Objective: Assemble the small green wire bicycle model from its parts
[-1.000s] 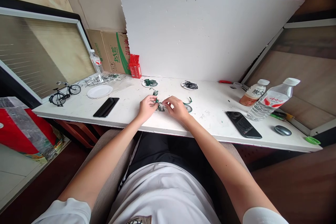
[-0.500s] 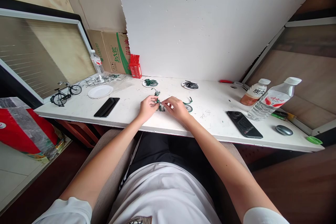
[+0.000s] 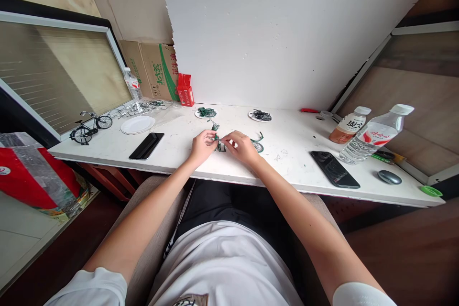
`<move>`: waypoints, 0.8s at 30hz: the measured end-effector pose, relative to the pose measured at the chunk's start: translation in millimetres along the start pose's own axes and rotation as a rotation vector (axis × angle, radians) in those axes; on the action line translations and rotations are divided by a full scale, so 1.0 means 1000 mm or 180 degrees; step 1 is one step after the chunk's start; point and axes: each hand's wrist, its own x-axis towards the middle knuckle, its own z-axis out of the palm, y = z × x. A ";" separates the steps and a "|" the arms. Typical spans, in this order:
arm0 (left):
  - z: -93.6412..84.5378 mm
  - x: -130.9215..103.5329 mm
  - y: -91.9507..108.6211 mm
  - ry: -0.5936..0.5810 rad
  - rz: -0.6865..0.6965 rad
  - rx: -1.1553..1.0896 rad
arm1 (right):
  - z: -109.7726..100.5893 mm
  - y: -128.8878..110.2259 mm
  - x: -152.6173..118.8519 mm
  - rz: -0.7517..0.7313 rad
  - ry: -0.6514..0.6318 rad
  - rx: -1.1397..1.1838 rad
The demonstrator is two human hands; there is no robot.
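Note:
In the head view my left hand (image 3: pixel 203 146) is closed, its fingertips pinching a green model bicycle part (image 3: pixel 216 137) over the white table. My right hand (image 3: pixel 242 146) meets it from the other side, thumb and forefinger pressed together at the same part. Whether a separate tiny piece sits in that pinch is too small to tell. A greenish-grey piece (image 3: pixel 215 126) shows just beyond the fingertips. Beside my right hand lie a small spoked wheel (image 3: pixel 258 147) and a curved green strip (image 3: pixel 259 137), partly hidden by the hand.
Plates of green parts (image 3: pixel 206 112) and black parts (image 3: pixel 261 115) stand farther back. To the left are a black model bicycle (image 3: pixel 90 128), white plate (image 3: pixel 137 125) and phone (image 3: pixel 147 146). On the right are another phone (image 3: pixel 334 169), two bottles (image 3: pixel 376 135) and a mouse (image 3: pixel 389 177).
The view has shifted very slightly. Both hands keep their pinched pose at the green part, with no clear movement of any object.

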 end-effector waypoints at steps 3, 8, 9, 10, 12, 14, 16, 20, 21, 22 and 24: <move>0.000 -0.001 0.000 -0.0024 0.0018 0.0002 | 0.000 -0.001 0.000 -0.0020 0.0015 -0.0011; -0.001 -0.001 0.001 -0.0049 0.0026 0.0019 | 0.000 -0.003 0.001 -0.0195 0.0011 -0.0019; -0.001 -0.001 0.001 -0.0044 0.0009 -0.0010 | 0.000 -0.003 0.002 -0.0209 -0.0017 -0.0040; -0.001 -0.001 0.001 -0.0039 -0.0010 -0.0049 | 0.000 -0.004 0.001 -0.0220 -0.0042 -0.0071; 0.000 -0.001 0.002 -0.0037 -0.0032 -0.0138 | 0.001 -0.004 0.001 -0.0259 -0.0064 -0.0136; 0.000 -0.002 0.003 -0.0066 -0.0019 -0.0199 | 0.001 -0.005 0.001 -0.0329 -0.0039 -0.0171; 0.001 -0.003 0.004 -0.0104 -0.0012 -0.0224 | 0.001 -0.005 0.001 -0.0378 -0.0020 -0.0171; 0.002 -0.006 0.005 -0.0198 -0.0046 -0.0156 | 0.000 -0.005 0.002 -0.0339 -0.0066 -0.0179; 0.002 -0.006 0.005 -0.0226 -0.0032 -0.0136 | 0.000 -0.005 0.002 -0.0328 -0.0075 -0.0178; 0.002 -0.006 0.004 -0.0256 0.0005 -0.0121 | 0.000 -0.005 0.002 -0.0323 -0.0071 -0.0179; 0.002 -0.007 0.004 -0.0328 0.0115 -0.0095 | 0.000 -0.006 0.002 -0.0322 -0.0052 -0.0210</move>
